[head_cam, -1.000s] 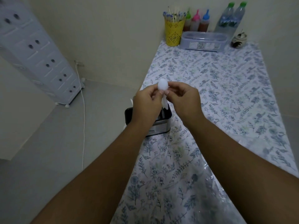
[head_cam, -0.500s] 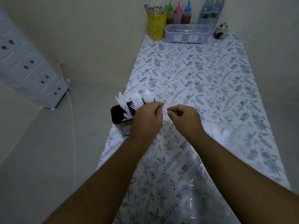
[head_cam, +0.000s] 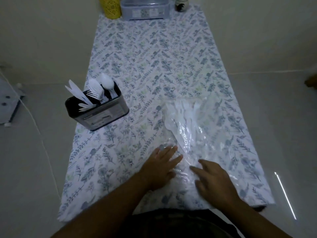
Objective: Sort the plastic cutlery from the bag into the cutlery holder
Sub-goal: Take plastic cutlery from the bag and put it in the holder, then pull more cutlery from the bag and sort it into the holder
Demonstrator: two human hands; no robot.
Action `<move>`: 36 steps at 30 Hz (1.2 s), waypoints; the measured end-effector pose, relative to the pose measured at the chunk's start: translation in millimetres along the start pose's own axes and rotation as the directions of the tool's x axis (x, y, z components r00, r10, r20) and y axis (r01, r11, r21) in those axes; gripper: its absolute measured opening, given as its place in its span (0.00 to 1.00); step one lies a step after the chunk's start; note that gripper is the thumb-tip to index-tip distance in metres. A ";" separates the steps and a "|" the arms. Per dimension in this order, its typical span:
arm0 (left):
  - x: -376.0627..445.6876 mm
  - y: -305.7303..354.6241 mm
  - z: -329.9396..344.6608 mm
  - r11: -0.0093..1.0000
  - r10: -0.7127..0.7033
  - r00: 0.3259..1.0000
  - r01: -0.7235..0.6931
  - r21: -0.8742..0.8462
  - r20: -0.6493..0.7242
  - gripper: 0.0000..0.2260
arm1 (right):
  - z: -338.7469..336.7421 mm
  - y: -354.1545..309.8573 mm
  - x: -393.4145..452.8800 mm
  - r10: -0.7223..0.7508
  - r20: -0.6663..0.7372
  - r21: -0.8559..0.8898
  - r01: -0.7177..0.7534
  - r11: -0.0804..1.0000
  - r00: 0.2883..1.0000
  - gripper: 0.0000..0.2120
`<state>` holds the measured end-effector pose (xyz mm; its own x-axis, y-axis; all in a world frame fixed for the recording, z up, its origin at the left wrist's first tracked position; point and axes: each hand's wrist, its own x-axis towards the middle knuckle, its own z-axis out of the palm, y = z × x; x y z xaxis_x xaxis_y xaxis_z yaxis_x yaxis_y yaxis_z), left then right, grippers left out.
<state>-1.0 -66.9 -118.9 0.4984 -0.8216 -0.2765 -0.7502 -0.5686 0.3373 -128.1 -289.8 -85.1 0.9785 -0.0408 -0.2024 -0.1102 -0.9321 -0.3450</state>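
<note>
Both hands at near mouth of bag (head_cam: 190, 134), nothing gripped. Left hand (head_cam: 161, 166) flat, fingers straight, tips resting on bag's near-left edge. Right hand (head_cam: 214, 181) spread and loosely bent over near end of film, touching or just above, can't tell. Remaining cutlery, mostly forks (head_cam: 187, 110), bunched in far half of bag, tines pointing away, handles toward hands; long axis roughly away-and-toward, slightly skewed left at the near end. So next grab probably means reaching in along that axis and pulling handles out first. Right hand nearer in line with the bunch; left better placed to pin the film. Holder (head_cam: 97, 109) well apart to far left, near table's left edge, already carrying knives, forks, spoons upright or leaning. Bare tablecloth (head_cam: 137, 131) between bag and holder, open path for the carry. Risks, as a guess: slippery film sliding on cloth, holder close to edge if bumped. Yellow cup (head_cam: 110, 6), box (head_cam: 145, 11) at far end, out of the way.
</note>
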 end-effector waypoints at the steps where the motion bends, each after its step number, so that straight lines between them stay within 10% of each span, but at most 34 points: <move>1: 1.2 -6.6 -6.3 0.999 0.012 1.000 -0.012 0.045 -0.003 0.28 | 2.9 0.5 -2.4 -0.041 0.007 0.004 0.041 0.999 0.999 0.24; 9: 4.8 -19.6 -48.7 0.986 -0.154 0.928 0.167 0.010 -0.338 0.22 | 14.6 -24.1 12.2 0.036 -0.007 0.256 -0.033 0.966 0.999 0.14; 14: -39.3 -4.1 -18.0 0.995 0.101 0.968 -0.097 0.028 -0.231 0.17 | 2.0 -41.1 36.0 0.144 0.133 0.296 -0.178 0.939 0.981 0.05; 20: -60.8 19.3 3.9 0.975 -0.210 0.957 0.221 0.032 -0.202 0.27 | 2.6 -64.3 51.2 0.035 0.213 0.161 -0.070 0.984 0.977 0.10; 36: -84.4 18.5 23.2 0.968 -0.238 0.931 0.206 -0.141 -0.278 0.24 | 12.2 -84.7 69.4 0.029 0.291 0.213 -0.094 0.973 0.956 0.11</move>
<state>-67.0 -7.2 -110.2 0.7632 -0.6402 -0.0875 -0.5629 -0.7253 0.3963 -53.0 -209.2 -81.1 0.8818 0.0387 -0.4700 -0.2363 -0.8262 -0.5114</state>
